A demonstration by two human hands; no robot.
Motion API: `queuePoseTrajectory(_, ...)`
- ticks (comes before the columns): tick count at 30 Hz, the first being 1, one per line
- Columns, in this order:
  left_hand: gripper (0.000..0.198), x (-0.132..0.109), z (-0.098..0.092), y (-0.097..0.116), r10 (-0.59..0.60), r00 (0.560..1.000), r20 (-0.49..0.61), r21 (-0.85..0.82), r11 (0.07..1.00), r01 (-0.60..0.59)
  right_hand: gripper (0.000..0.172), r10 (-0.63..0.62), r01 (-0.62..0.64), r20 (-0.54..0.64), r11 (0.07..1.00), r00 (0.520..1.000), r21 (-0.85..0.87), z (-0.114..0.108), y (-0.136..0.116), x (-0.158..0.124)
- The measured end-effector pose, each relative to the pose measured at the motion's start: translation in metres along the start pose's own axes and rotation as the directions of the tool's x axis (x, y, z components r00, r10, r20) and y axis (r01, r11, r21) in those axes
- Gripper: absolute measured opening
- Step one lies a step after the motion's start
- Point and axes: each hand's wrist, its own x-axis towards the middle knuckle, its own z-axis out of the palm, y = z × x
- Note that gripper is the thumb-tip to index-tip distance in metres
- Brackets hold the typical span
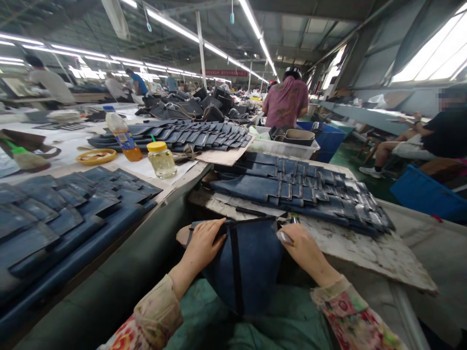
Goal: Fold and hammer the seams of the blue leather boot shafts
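Observation:
A dark blue leather piece (251, 262) with a black strip down its middle hangs over the near edge of the worn work board (365, 248) into my lap. My left hand (202, 245) lies on its upper left corner, fingers pressed flat on the leather. My right hand (304, 250) grips its upper right edge, thumb on top, with a small silvery tool (285, 236) under the thumb. Just beyond my hands, rows of overlapping blue leather pieces (310, 187) lie on the board.
To the left, a long table (160, 194) carries more blue leather pieces (65, 209), a yellow-lidded jar (161, 158), a bottle (122, 133) and a yellow dish (97, 156). A person in a pink shirt (286, 102) stands ahead. Another person (423, 133) sits at right near blue bins (426, 194).

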Motion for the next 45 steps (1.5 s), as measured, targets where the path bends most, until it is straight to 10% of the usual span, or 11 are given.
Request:
queuePoseTrajectory(8, 0.041, 0.006, 0.015, 0.038, 0.12, 0.993, -0.011, -0.003, 0.993, -0.12, 0.037, 0.102, -0.088, -0.122, 0.99, 0.987, 0.114, 0.022, -0.011, -0.06)
queuePoseTrajectory(22, 0.041, 0.006, 0.039, 0.07, 0.351, 0.936, -0.003, 0.181, 0.921, -0.345, 0.04, 0.125, -0.111, -0.115, 0.986, 0.985, 0.121, 0.027, -0.012, -0.064)
queuePoseTrajectory(45, 0.031, 0.034, 0.06, 0.124, 0.341, 0.93, 0.139, 0.127, 0.925, -0.359, 0.05, 0.321, -0.305, -0.153, 0.945, 0.935, 0.119, 0.002, 0.012, -0.055)
